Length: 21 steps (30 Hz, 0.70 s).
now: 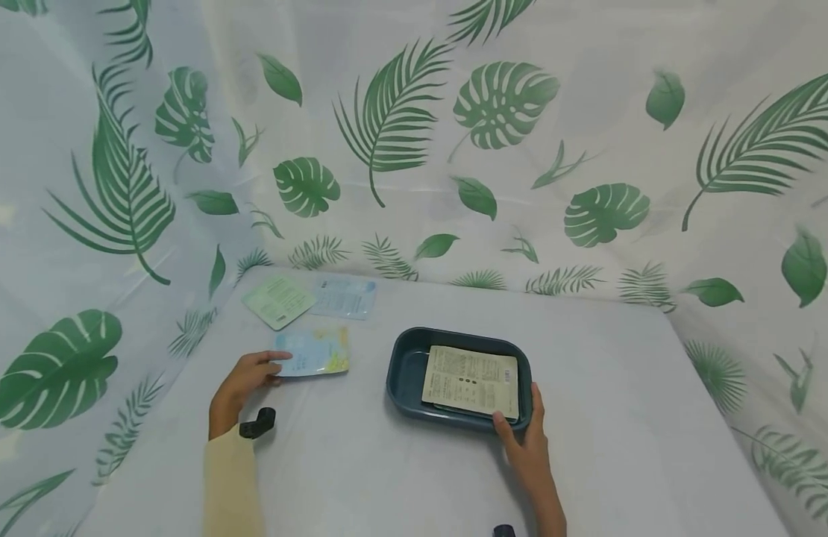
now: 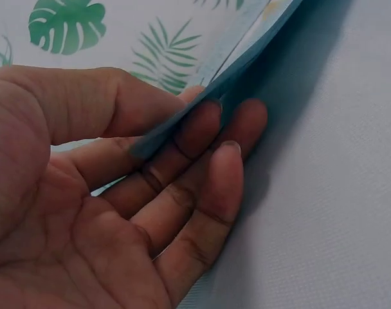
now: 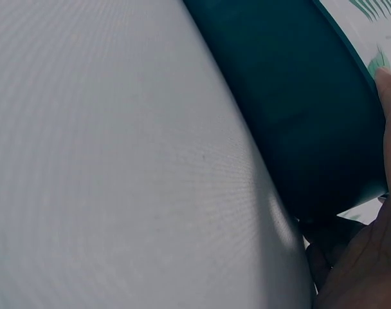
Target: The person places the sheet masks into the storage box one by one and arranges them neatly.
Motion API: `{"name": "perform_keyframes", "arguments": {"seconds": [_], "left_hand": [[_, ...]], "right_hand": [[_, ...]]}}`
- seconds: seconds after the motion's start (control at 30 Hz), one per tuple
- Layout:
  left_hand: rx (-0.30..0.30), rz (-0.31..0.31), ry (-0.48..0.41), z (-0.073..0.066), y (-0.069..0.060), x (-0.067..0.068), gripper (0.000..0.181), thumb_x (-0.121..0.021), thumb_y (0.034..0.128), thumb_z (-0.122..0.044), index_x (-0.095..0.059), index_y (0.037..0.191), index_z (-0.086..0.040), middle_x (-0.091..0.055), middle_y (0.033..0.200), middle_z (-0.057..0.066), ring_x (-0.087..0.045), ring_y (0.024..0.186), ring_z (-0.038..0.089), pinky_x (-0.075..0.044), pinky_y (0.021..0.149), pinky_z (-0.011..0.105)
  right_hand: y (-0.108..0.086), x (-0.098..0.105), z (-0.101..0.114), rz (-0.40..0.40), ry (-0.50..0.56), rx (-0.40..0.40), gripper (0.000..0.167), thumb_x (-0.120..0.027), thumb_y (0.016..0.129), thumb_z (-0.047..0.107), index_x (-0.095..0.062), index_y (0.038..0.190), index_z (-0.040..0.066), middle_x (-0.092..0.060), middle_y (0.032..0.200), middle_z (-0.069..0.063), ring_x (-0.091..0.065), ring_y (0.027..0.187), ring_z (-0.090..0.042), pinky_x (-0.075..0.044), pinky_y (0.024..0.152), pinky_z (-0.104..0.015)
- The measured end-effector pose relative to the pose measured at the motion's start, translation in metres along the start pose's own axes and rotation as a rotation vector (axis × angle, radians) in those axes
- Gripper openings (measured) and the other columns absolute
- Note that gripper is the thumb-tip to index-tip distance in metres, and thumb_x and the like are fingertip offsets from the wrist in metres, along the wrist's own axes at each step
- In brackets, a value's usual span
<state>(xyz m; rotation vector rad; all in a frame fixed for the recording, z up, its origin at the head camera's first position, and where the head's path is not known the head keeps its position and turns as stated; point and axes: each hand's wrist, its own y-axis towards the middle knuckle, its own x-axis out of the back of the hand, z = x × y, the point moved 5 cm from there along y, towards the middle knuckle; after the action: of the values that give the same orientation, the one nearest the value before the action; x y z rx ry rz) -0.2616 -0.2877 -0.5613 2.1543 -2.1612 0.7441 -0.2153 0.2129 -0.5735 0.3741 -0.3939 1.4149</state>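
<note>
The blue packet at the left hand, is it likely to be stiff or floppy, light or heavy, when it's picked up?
The blue packet is probably light, since it looks thin and flat. It likely bends a little without flopping: its edge curves only gently beyond the fingers. Being flat and rectangular, it seems unlikely to roll.

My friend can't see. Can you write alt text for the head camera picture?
A person's left hand pinches a pale blue packet while the right hand grips a dark blue tray holding a cream packet. Two more packets lie farther back on the white table.
</note>
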Motion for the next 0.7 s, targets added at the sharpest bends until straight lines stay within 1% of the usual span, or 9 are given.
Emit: {"name": "perform_keyframes", "arguments": {"seconds": [0.07,0.13,0.2,0.27,0.33,0.43,0.53,0.6,0.7], "left_hand": [[0.019,-0.041,0.001,0.003,0.000,0.001,0.040,-0.053,0.0993,-0.019,-0.057,0.132,0.005,-0.048,0.142,0.023,-0.060,0.088,0.008,-0.051,0.079,0.024],[0.032,-0.092,0.006,0.004,0.002,0.001,0.042,-0.057,0.0986,-0.024,-0.060,0.128,0.005,-0.053,0.138,0.023,-0.060,0.087,0.006,-0.051,0.078,0.022],[0.019,-0.135,0.009,0.003,0.006,0.000,0.043,-0.060,0.0973,-0.026,-0.061,0.125,0.008,-0.055,0.132,0.024,-0.060,0.083,0.005,-0.052,0.075,0.021],[0.008,-0.177,0.000,0.001,0.008,-0.001,0.041,-0.062,0.0962,-0.023,-0.061,0.122,0.008,-0.056,0.128,0.022,-0.059,0.082,0.004,-0.052,0.073,0.020],[-0.004,-0.197,-0.015,0.000,0.010,-0.003,0.038,-0.063,0.0956,-0.020,-0.060,0.122,0.007,-0.055,0.125,0.020,-0.058,0.081,0.005,-0.052,0.072,0.020],[-0.006,-0.180,-0.085,0.000,0.011,-0.006,0.036,-0.062,0.0957,-0.014,-0.058,0.127,0.004,-0.051,0.131,0.017,-0.055,0.086,0.008,-0.052,0.074,0.021],[0.004,-0.121,-0.144,0.000,0.010,-0.010,0.041,-0.059,0.0968,-0.011,-0.053,0.136,0.001,-0.043,0.141,0.017,-0.053,0.094,0.010,-0.050,0.078,0.022],[0.007,-0.079,-0.180,0.000,0.008,-0.012,0.043,-0.057,0.0981,-0.010,-0.050,0.140,-0.001,-0.037,0.149,0.015,-0.052,0.105,0.012,-0.050,0.081,0.022],[-0.002,-0.023,-0.218,0.000,0.005,-0.015,0.046,-0.052,0.0997,-0.008,-0.045,0.145,-0.004,-0.030,0.156,0.014,-0.048,0.121,0.017,-0.048,0.085,0.019]], "right_hand": [[0.000,-0.001,0.000,0.005,0.002,0.002,0.092,-0.061,0.095,0.039,0.004,0.158,0.025,-0.008,0.164,-0.017,-0.011,0.150,-0.042,-0.016,0.115,-0.063],[-0.001,-0.001,0.000,0.000,0.000,0.007,0.092,-0.061,0.095,0.039,0.004,0.158,0.024,-0.008,0.164,-0.018,-0.013,0.149,-0.043,-0.017,0.115,-0.063],[-0.001,-0.001,0.000,-0.008,-0.003,0.010,0.092,-0.061,0.094,0.038,0.004,0.158,0.024,-0.009,0.164,-0.018,-0.013,0.149,-0.043,-0.017,0.115,-0.063],[-0.001,0.000,0.001,-0.012,-0.003,0.014,0.092,-0.061,0.094,0.038,0.004,0.158,0.024,-0.009,0.164,-0.018,-0.014,0.149,-0.043,-0.017,0.115,-0.063],[-0.001,0.001,0.001,-0.013,-0.001,0.015,0.092,-0.061,0.095,0.038,0.004,0.158,0.025,-0.010,0.164,-0.018,-0.014,0.149,-0.043,-0.017,0.115,-0.063],[0.000,0.000,0.002,-0.008,0.001,0.015,0.091,-0.061,0.095,0.039,0.004,0.158,0.025,-0.009,0.164,-0.018,-0.013,0.149,-0.042,-0.017,0.115,-0.062],[0.000,0.000,0.002,-0.006,-0.001,0.016,0.091,-0.061,0.095,0.039,0.004,0.158,0.025,-0.010,0.164,-0.018,-0.013,0.149,-0.042,-0.018,0.116,-0.062],[-0.001,-0.001,0.001,-0.006,-0.001,0.015,0.091,-0.061,0.095,0.038,0.003,0.158,0.024,-0.010,0.164,-0.018,-0.014,0.149,-0.042,-0.018,0.116,-0.062],[-0.001,-0.001,0.000,-0.008,-0.003,0.012,0.091,-0.061,0.095,0.039,0.003,0.158,0.024,-0.011,0.164,-0.018,-0.014,0.149,-0.042,-0.018,0.116,-0.062]]}}
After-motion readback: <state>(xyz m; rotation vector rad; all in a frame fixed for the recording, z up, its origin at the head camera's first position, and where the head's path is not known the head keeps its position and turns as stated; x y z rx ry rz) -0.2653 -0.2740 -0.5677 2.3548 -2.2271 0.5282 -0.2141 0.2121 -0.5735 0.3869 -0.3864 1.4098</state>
